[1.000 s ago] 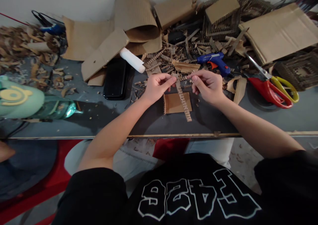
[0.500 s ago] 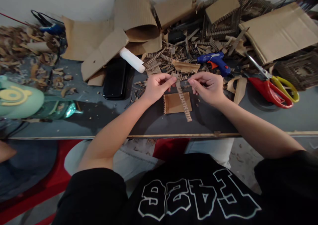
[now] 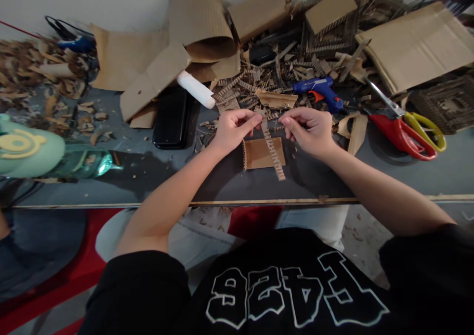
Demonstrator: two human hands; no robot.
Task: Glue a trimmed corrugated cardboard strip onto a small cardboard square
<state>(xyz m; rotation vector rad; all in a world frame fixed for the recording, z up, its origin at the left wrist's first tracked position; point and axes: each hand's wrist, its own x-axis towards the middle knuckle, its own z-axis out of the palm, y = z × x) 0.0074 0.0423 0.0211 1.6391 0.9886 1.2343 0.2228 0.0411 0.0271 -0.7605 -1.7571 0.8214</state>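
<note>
Between thumb and fingers, my left hand pinches the upper end of a narrow corrugated cardboard strip. The strip slants down toward the table's front edge. Beneath it lies a small cardboard square, with a ridged strip standing along its left side. My right hand is closed in a pinch just right of the strip's top. What its fingertips hold, if anything, is too small to make out.
Behind my hands lie heaped cardboard scraps and a blue glue gun. Red-and-yellow scissors rest at right. At left are a black phone, a white roll and a green bottle. Another person's arm shows at far left.
Both hands hold nearly the same pose, and the strip has barely shifted. At the far left edge, the other person's arm has drawn back toward the frame's edge.
</note>
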